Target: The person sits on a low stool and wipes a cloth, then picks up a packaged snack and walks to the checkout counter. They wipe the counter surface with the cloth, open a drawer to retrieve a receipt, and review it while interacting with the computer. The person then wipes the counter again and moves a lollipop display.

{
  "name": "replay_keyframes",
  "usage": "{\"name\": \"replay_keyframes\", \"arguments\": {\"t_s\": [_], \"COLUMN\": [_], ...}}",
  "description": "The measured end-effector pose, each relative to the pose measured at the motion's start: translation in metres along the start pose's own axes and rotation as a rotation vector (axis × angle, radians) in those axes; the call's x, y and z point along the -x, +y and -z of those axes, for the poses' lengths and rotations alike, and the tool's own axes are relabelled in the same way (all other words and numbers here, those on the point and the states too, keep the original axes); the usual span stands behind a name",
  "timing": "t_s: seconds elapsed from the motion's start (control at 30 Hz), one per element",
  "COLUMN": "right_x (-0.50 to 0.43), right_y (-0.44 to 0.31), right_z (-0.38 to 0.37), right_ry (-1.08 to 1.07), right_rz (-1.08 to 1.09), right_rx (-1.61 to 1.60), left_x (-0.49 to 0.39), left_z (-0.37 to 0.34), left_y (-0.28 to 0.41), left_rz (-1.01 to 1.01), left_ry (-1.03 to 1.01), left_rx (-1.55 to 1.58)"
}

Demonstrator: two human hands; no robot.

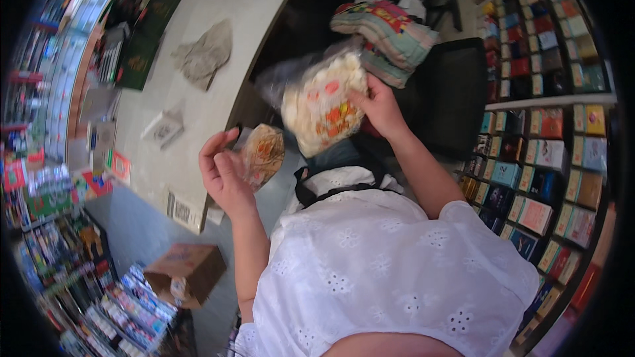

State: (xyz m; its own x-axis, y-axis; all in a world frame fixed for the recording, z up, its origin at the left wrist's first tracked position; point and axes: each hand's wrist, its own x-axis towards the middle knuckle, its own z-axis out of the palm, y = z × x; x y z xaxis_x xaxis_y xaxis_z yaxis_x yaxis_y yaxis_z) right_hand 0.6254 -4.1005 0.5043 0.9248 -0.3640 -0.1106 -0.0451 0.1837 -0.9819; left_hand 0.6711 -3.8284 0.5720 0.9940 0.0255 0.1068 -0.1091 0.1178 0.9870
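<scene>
My left hand (225, 171), at the left of centre, holds a small clear plastic packet of brown food (265, 153) with orange print. My right hand (379, 104) grips the right edge of a larger clear plastic bag of pale, puffy food (325, 104) that bears red and orange print. The loose, transparent top of this bag spreads up and to the left. The two packages are side by side in front of my body, the smaller one lower and to the left. What exactly is inside them I cannot tell.
A pale counter (198, 5) on the left bears a crumpled grey cloth (206, 54) and a small white box (162, 129). Folded patterned fabric (392, 34) lies by a black chair (446, 94). Shelves of small boxes (545, 153) line the right. An open cardboard box (186, 272) is at lower left.
</scene>
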Motion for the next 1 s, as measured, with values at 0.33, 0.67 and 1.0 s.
{"name": "replay_keyframes", "arguments": {"t_s": [0.33, 0.67, 1.0], "right_x": [-0.148, -0.394, -0.594], "right_y": [-0.061, -0.105, -0.138], "right_z": [0.081, 0.130, 0.158], "right_ry": [-0.275, -0.458, -0.055], "right_rz": [-0.190, -0.146, 0.270], "right_rx": [-1.546, -1.517, -1.160], "left_x": [-0.073, -0.245, -0.317], "left_z": [-0.078, -0.247, -0.329], "left_y": [-0.035, -0.082, -0.100], "left_rz": [0.186, 0.258, 0.461], "left_ry": [-0.342, -0.763, -0.602], "left_rx": [0.246, 0.523, 0.516]}}
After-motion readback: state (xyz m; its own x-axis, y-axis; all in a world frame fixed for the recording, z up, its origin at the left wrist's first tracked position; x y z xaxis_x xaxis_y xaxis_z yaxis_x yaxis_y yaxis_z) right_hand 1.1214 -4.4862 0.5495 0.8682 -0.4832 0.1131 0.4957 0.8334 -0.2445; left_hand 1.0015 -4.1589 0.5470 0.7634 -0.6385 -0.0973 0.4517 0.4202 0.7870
